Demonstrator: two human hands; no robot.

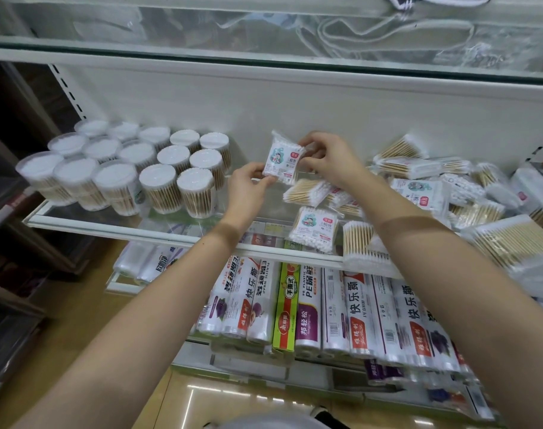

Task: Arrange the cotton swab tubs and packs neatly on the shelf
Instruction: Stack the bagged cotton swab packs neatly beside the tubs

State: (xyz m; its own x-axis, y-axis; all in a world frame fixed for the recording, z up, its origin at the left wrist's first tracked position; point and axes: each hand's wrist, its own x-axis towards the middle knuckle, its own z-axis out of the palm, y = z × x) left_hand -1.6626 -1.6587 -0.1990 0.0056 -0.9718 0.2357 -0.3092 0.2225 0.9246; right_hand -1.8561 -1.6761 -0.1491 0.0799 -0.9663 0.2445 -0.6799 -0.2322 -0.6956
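A small cotton swab pack (282, 161) with a cartoon label is held upright above the glass shelf (109, 226). My left hand (248, 185) pinches its lower left corner. My right hand (327, 159) pinches its upper right edge. Several round clear tubs of swabs (133, 168) with white lids stand in tidy rows on the shelf's left part. Loose swab packs (418, 193) lie in a jumbled heap on the right part. One labelled pack (315, 229) lies flat near the front edge.
The white back panel (295, 113) closes the shelf behind. Another glass shelf (264, 41) runs overhead. Below, rolls and boxes of plastic wrap (326, 308) fill the lower shelf. Dark storage bins (10, 243) stand at the left.
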